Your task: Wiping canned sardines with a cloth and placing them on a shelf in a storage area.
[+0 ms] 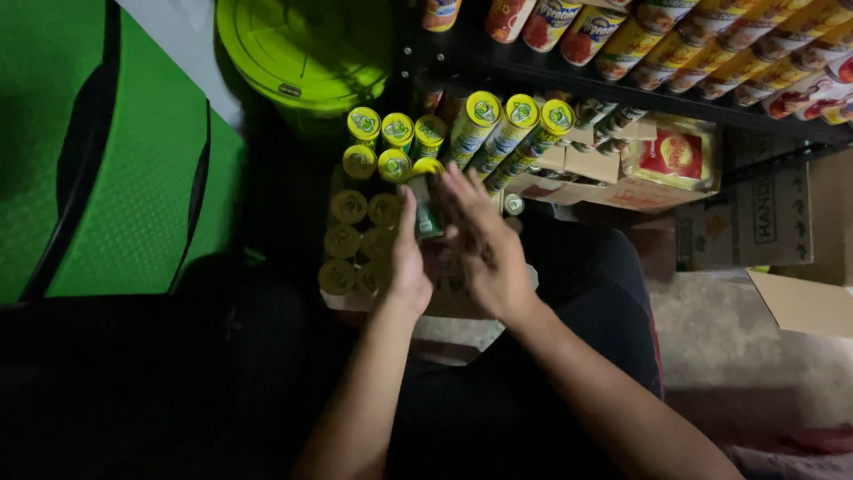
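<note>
Two bare hands meet over a cluster of yellow-lidded cans near frame centre. Far left: a green textured panel point(115, 169) with a dark strap across it, tilted. Right of it, at top, a lime-green plastic lid point(302, 49), round, lying partly in shadow.

Below the lid, the yellow-lidded cans point(360, 236) stand upright in tight rows inside a low cardboard tray point(462, 307); the rear cans are lit, the nearer ones dim. Left hand point(409, 258) is at the right edge of this cluster, fingers straight and held together, palm turned toward the other hand. Between the two palms stands a single green can point(426, 200) with a yellow lid, upright, at the right end of the rows. Right hand point(484, 244) has its fingers spread, palm facing the can. Both palms appear pressed to the can's sides; whether any fingers curl around it cannot be told, motion blur.

Behind the hands, three taller cans point(511, 133) lean against a dark shelf point(622, 93). Right of these, folded cardboard boxes point(613, 178) and a yellow snack packet point(671, 156). Top right, a row of tins point(711, 44) lies on the shelf. Far right, a plain cardboard flap point(804, 302) on a concrete floor point(720, 338).
</note>
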